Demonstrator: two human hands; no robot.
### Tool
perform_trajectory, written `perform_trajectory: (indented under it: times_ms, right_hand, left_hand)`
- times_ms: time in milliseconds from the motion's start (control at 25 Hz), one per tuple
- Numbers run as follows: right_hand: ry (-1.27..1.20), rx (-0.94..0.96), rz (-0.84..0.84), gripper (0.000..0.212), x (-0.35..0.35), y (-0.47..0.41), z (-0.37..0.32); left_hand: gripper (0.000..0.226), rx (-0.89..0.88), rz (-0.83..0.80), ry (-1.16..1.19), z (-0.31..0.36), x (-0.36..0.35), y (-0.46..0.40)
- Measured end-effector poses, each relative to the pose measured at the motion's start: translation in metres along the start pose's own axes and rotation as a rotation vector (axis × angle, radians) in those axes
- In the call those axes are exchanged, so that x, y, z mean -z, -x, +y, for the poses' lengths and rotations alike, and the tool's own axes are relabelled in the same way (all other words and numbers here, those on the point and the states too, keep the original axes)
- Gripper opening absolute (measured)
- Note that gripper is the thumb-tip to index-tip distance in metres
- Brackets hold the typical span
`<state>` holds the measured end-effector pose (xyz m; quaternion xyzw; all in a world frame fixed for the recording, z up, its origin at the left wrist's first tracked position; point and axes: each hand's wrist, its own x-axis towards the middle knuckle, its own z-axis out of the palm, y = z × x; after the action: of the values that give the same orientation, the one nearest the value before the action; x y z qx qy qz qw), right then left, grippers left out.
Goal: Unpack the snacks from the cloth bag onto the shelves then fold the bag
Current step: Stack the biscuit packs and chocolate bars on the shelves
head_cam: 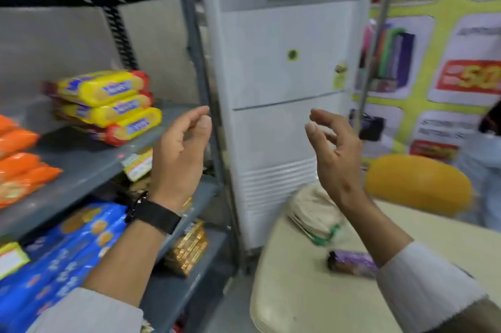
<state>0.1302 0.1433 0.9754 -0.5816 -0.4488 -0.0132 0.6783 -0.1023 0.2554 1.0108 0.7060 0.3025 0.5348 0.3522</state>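
Note:
Three yellow biscuit packs (108, 104) lie stacked on the grey metal shelf (89, 170) at the left. My left hand (181, 153) hovers just right of that stack, fingers curled and apart, holding nothing. My right hand (333, 153) is raised in front of the white cabinet, fingers loosely spread and empty. The cream cloth bag (314, 210) with a green trim sits crumpled on the beige table (298, 292), below my right wrist. A purple snack bar (352, 263) lies on the table near my right sleeve.
Orange packs (19, 167) sit at the shelf's left end. Blue packs (59, 259) and gold packs (189, 251) fill the lower shelves. A tall white air-conditioner cabinet (284, 75) stands behind. A yellow chair back (417, 183) is beyond the table.

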Motion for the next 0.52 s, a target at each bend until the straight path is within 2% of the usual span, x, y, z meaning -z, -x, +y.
perform_trajectory:
  times_ms: [200,360,520]
  right_hand:
    - [0.272,-0.179,0.123,0.033,0.155,0.058,0.055]
    - [0.318,-0.398,0.166,0.027,0.2,0.1,0.12]
    - [0.286,-0.685,0.093,0.025,0.213,0.146,0.206]
  left_hand:
    - [0.031,0.182,-0.269,0.128,-0.028,-0.134,0.077]
    - [0.028,0.411,-0.464,0.163,-0.07,-0.218,0.132]
    - [0.015,0.68,-0.569,0.121,-0.122,-0.278,0.172]
